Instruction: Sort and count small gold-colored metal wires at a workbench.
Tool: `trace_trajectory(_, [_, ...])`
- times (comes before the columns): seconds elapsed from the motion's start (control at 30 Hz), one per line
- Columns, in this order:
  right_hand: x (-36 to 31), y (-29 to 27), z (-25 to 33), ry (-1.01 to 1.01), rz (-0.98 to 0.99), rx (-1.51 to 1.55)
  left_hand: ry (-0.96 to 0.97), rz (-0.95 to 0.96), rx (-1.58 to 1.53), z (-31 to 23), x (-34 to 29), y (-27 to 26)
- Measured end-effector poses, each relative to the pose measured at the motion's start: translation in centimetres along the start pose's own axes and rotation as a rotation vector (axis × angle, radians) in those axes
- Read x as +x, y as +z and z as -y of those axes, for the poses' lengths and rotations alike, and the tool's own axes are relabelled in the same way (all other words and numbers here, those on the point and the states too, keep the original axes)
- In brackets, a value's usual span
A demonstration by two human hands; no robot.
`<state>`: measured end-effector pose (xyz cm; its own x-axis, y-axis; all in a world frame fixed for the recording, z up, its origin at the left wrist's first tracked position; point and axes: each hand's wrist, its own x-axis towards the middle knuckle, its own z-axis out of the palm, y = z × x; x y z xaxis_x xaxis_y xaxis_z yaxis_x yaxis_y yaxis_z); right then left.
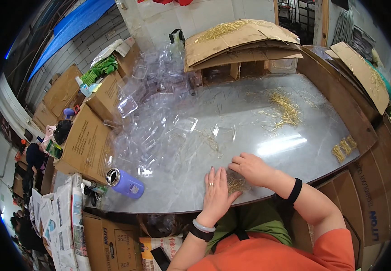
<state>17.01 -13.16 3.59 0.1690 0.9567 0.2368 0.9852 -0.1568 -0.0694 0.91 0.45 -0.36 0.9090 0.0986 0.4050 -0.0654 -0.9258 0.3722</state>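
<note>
My left hand lies with its fingers stretched out and its thumb apart, near the front edge of the grey table. Beside its thumb is a small bunch of thin gold strips, partly hidden between my hands. My right hand reaches over the far side of this bunch, its fingers bent and slightly apart, the tips close to my left fingers. A loose heap of gold strips is spread farther back. Bundled gold strips lie near the right edge.
Clear plastic boxes pile up on the left. An uncapped purple bottle lies tilted at the front left. Cardboard boxes border the left side, and a cardboard-topped shelf stands at the back. A brown board edges the right.
</note>
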Motion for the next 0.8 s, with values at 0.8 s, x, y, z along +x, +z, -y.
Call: trace_trajectory(0.8, [-4.9,2.0,3.8,0.402,-0.453,0.579,-0.033,0.043,-0.147,-0.7,0.1,-0.5])
